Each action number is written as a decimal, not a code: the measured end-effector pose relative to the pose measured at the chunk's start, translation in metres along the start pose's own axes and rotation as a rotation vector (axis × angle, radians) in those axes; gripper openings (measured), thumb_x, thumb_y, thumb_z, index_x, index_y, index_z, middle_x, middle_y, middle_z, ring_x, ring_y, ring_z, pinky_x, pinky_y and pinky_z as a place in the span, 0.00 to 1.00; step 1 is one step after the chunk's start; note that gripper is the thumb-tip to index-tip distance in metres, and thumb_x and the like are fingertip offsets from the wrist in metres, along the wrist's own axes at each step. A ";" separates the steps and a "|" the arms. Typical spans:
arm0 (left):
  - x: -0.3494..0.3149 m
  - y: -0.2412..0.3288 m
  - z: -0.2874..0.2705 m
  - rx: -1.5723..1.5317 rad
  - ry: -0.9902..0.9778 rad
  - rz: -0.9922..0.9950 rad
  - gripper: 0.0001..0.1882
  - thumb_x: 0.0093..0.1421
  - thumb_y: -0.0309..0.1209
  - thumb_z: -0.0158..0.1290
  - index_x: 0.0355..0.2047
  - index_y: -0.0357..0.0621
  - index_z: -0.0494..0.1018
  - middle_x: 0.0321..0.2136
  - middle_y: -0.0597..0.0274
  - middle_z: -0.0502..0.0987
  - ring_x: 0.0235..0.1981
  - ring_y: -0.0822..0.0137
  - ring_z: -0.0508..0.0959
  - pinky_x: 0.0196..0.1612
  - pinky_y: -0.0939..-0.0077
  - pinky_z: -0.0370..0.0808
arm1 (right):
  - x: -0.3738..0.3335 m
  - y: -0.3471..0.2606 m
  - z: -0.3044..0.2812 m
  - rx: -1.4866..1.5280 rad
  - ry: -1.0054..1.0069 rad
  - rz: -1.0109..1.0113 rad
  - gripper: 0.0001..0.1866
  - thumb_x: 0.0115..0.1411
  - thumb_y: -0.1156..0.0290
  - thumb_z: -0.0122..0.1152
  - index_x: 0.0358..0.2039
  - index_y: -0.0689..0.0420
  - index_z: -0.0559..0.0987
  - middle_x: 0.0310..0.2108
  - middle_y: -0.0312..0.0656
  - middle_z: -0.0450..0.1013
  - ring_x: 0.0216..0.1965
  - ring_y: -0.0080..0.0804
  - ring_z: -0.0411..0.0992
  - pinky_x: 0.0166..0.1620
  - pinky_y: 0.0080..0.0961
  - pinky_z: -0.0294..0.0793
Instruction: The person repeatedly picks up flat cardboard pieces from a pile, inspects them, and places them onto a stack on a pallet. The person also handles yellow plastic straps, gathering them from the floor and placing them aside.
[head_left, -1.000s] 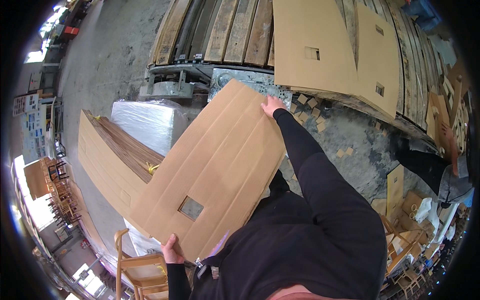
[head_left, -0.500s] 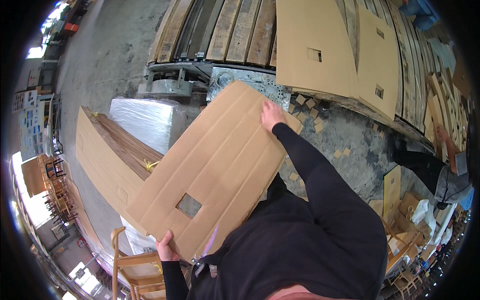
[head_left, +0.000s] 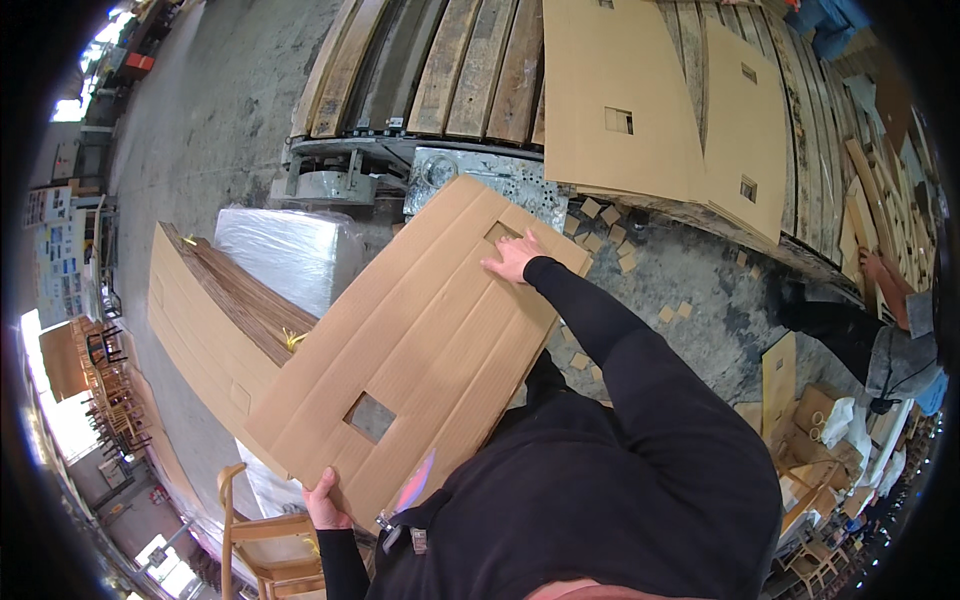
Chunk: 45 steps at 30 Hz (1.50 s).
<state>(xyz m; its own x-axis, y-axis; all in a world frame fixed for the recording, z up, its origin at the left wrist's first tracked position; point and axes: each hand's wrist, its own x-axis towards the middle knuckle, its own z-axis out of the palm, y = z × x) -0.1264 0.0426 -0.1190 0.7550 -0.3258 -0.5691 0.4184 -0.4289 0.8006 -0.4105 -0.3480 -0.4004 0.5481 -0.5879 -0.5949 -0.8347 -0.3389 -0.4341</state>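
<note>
A creased brown cardboard sheet lies tilted in front of my body. My left hand grips its lower left edge, thumb on top. Toward the sheet's far end, my right hand rests on the face with its fingers spread at the edge of a square cut-out. Its fingers partly cover that opening. A second, fully open square hole shows nearer my left hand. Beyond the sheet's left side stands a bundle of folded cardboard tied with yellow string.
A plastic-wrapped block stands behind the bundle. Flat cardboard sheets lie on a slatted conveyor, with small cardboard squares scattered on the floor below. A wooden chair is at lower left. Another person's hand shows at far right.
My right hand has shifted from the sheet's far right edge inward onto its face. The cut-out by its fingers now shows. My left hand keeps its grip.
</note>
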 end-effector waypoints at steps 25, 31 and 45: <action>-0.048 0.008 0.023 0.066 0.045 0.106 0.28 0.51 0.21 0.57 0.54 0.38 0.66 0.43 0.58 0.76 0.42 0.61 0.77 0.47 0.64 0.75 | 0.005 0.005 -0.021 0.187 -0.032 0.035 0.35 0.56 0.36 0.48 0.33 0.59 0.83 0.33 0.50 0.79 0.47 0.43 0.74 0.66 0.50 0.44; -0.050 0.010 0.024 0.083 0.052 0.069 0.29 0.50 0.21 0.58 0.54 0.38 0.65 0.43 0.58 0.75 0.43 0.61 0.76 0.47 0.64 0.74 | -0.007 0.006 -0.016 0.274 -0.005 0.118 0.32 0.57 0.39 0.46 0.32 0.57 0.84 0.31 0.47 0.79 0.46 0.42 0.74 0.66 0.50 0.45; -0.047 0.002 0.011 0.050 0.053 0.032 0.28 0.49 0.20 0.58 0.53 0.37 0.66 0.44 0.58 0.75 0.45 0.61 0.75 0.51 0.65 0.72 | -0.025 -0.001 0.006 0.144 0.088 0.054 0.33 0.61 0.45 0.43 0.56 0.59 0.67 0.53 0.51 0.70 0.57 0.44 0.66 0.67 0.58 0.37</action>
<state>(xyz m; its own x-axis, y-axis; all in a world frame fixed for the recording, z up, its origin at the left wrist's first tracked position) -0.1666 0.0472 -0.0928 0.7937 -0.2954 -0.5318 0.3691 -0.4611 0.8069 -0.4225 -0.3288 -0.3890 0.4909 -0.6663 -0.5612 -0.8428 -0.2002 -0.4995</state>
